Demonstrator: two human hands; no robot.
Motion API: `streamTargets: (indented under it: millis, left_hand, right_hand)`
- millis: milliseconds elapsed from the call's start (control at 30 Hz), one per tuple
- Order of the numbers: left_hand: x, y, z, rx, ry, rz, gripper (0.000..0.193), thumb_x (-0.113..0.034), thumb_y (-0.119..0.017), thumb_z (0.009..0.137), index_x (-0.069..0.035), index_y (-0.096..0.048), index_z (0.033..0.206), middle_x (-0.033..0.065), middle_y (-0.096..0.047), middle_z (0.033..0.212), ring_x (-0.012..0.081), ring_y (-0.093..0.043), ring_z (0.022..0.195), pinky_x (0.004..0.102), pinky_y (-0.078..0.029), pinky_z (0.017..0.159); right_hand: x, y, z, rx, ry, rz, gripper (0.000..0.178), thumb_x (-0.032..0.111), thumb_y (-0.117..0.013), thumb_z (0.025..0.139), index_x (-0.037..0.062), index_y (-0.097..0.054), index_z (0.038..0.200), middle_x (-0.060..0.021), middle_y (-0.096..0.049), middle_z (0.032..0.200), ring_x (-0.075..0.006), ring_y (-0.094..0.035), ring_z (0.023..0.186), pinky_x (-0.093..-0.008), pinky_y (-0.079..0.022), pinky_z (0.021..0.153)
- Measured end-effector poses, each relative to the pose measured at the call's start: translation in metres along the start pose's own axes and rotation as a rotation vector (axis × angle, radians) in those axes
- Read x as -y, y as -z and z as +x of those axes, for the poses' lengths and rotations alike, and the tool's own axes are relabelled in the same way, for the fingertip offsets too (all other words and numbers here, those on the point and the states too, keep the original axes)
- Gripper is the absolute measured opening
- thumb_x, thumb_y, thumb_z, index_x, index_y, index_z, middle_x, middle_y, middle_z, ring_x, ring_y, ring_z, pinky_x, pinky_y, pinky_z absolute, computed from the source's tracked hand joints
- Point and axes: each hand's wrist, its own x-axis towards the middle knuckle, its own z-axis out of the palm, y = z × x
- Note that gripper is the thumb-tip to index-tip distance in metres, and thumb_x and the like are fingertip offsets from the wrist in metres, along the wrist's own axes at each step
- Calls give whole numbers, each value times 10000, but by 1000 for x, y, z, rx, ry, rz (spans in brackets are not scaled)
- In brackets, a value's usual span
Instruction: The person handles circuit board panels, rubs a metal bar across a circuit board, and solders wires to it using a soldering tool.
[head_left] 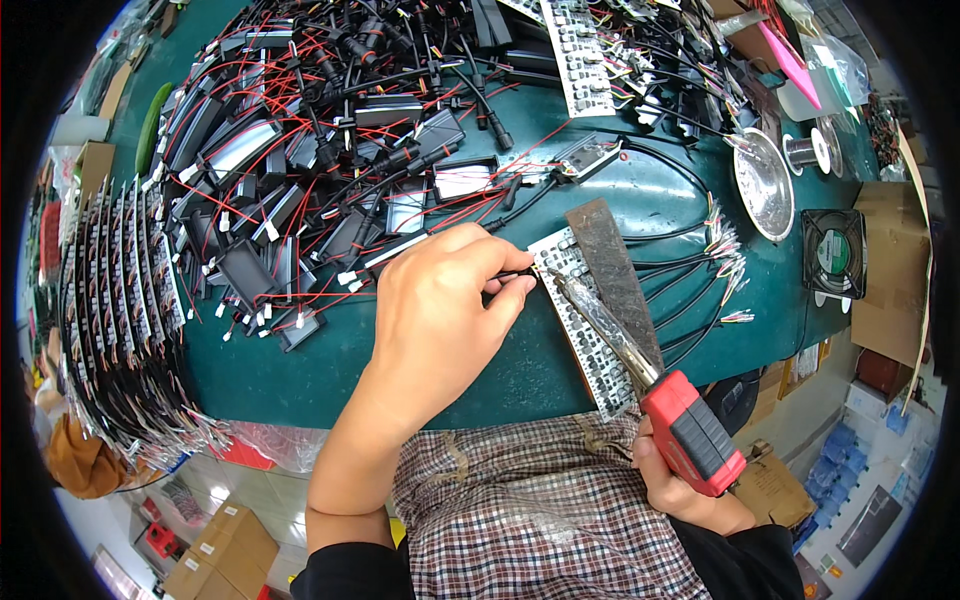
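Green bench (640, 200), cluttered; boxes (215, 550) apparently on the floor below.

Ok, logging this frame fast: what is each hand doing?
Left hand: fingers pinched shut on a thin black wire at the circuit board.
Right hand: closed around the red soldering iron.

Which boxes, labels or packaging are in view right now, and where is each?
Cardboard boxes: brown, stacked off the table's right edge.
Fan label: round, green and white, on a square black fan at the right.
Cardboard boxes: brown, on the floor at lower left.
Clear plastic bags: top right corner.
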Motion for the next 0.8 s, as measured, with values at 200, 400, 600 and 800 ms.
streamTargets:
  millis: [200, 400, 600, 800]
  left_hand:
    - [0, -3, 0, -91, -228, 191, 173, -23, -794, 683, -30, -734, 846, 58, -665, 774, 211, -639, 659, 315, -501, 591]
    - [1, -8, -2, -139, -275, 259, 133, -39, -776, 685, -56, -711, 801, 41, -627, 756, 218, -621, 683, 331, -501, 605]
    - [0, -8, -2, -147, -301, 282, 130, -39, -772, 684, -58, -706, 795, 37, -616, 748, 215, -613, 681, 331, -497, 598]
    - [1, -10, -2, -159, -311, 303, 159, -28, -788, 666, -48, -713, 806, 37, -626, 739, 211, -610, 668, 334, -491, 589]
  right_hand:
    - [1, -4, -4, -12, -112, 47, 258, 34, -712, 735, -13, -657, 983, -143, -625, 874, -288, -646, 715, -357, -529, 643]
    - [0, -5, -2, -15, -71, 35, 225, 19, -706, 724, -2, -664, 945, -135, -619, 840, -281, -635, 676, -357, -523, 617]
    - [1, -6, 2, -13, -22, 1, 222, 7, -709, 713, 1, -663, 930, -129, -617, 833, -273, -633, 668, -354, -518, 598]
    - [3, -9, 0, -52, -72, 32, 242, 5, -716, 702, -2, -665, 938, -136, -621, 870, -273, -637, 682, -352, -524, 611]
